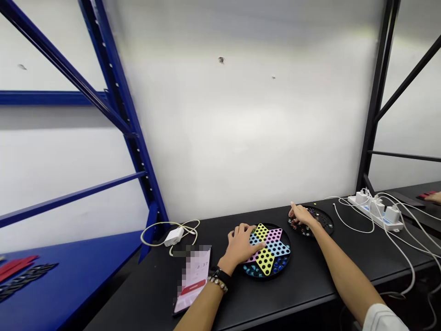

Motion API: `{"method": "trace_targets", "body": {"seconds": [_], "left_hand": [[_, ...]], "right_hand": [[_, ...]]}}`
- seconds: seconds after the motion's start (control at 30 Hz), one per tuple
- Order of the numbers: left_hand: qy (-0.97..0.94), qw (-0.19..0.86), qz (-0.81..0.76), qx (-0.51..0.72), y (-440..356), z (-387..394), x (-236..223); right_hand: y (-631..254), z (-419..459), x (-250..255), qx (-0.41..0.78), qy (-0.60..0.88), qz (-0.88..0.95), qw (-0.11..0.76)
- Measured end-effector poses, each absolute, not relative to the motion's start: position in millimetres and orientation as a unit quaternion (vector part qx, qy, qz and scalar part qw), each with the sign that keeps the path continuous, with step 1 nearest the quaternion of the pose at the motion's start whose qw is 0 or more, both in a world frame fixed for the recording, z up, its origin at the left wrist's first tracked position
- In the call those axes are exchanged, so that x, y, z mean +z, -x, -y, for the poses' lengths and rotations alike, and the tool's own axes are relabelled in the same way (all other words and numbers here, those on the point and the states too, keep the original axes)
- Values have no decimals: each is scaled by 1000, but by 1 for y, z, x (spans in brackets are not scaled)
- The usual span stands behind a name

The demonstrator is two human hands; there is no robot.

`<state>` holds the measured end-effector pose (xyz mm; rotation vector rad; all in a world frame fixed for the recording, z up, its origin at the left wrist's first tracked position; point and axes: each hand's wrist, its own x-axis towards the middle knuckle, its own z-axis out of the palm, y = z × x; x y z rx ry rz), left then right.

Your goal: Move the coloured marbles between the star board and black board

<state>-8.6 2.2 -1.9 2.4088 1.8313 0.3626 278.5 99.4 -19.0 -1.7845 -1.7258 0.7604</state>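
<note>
White wall (241,119) behind a black bench (148,299), with a blue metal frame (127,101) standing at the left and a black metal frame (374,101) at the right. A star-shaped board (279,248), perforated and divided into yellow, pink and light-blue fields, lies in a round black tray (288,253) on the bench; blue and teal marbles (253,270) show in the tray around its lower points. The left hand (240,244) lies over the left part of the board, its grip open, fingers spread and bent towards the upper edge, thumb extended across the fields towards the centre. Beyond it and to the right, a second round tray (330,219) contains small marbles, dark, reddish and clear. The right hand (300,214) reaches over the left side of this tray, one finger extended and the others curled downwards; the closure of its grip, and whether a marble is held, cannot be told. A phone (195,281) with a lit, partly pixelated screen lies beside the left wrist, which bears a dark band (223,277) and a beaded bracelet (219,285). A white adapter (174,236) with a looped cable rests behind the phone. At the right are a white power strip (396,225) with chargers and several cables, and, at the picture's edge, another person's hand (434,197).
</note>
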Motion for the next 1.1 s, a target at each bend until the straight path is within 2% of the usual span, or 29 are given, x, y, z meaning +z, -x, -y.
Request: {"method": "trace_targets", "body": {"seconds": [0.13,0.27,0.37,0.6,0.73,0.93,1.1], "left_hand": [[-775,19,-622,109,7,0,1],[-794,55,-599,91,8,-5,2],[-805,100,-579,80,13,-11,-1],[-850,191,-487,57,21,-16,-7],[-858,171,-477,80,16,-10,-5],[-841,74,-522,123,7,3,0],[-804,77,-586,60,9,6,-1]], "right_hand": [[-275,-93,-12,183,681,665,246],[-267,-87,-9,154,688,665,246],[-253,-82,-11,154,622,720,266],[-207,-68,-23,161,490,820,250],[-191,-62,-26,150,443,857,217],[-195,-56,-20,108,476,850,196],[-202,-57,-16,137,506,834,175]]}}
